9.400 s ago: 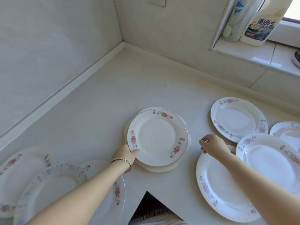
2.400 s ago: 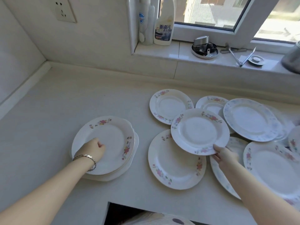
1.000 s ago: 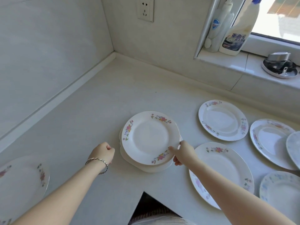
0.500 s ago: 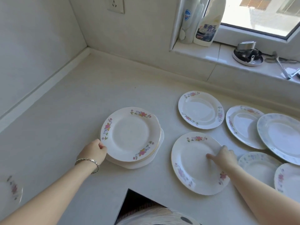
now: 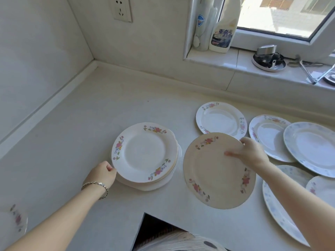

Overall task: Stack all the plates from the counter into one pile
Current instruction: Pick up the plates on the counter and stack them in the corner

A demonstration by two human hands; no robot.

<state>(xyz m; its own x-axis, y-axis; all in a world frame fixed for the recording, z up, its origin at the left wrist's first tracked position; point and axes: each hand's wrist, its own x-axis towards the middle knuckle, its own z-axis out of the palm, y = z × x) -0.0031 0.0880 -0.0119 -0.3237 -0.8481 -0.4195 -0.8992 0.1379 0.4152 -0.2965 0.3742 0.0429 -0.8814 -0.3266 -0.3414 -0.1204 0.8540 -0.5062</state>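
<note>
**Right hand grips a floral plate beside the pile**

The pile of plates sits near the middle of the counter; its top plate is white with pink flower sprays on the rim. The left hand, a bracelet on its wrist, is curled at the pile's 8 o'clock edge, fingertips touching the rim. Whether it actually clamps the rim cannot be told.

At 3 o'clock from the pile, the right hand is closed on the lifted plate, gripping its rim at about 2 o'clock, with the thumb lying across the upper face. This large plate with pink flowers is tilted, its far edge overlapping the near rim of the small floral plate that lies flat behind it. The lifted plate's left edge is just beside the pile, not touching it.

Further toward 3 o'clock lie more plates: another floral plate, partly overlapped by a blue-patterned plate, and further plates at the frame's right edge, partly hidden by the right forearm. One more floral plate shows at the lower left corner, blurred.

At 12 o'clock, the window sill carries a detergent bottle and a second white bottle beside it. A wall socket sits on the wall to their left.
</note>
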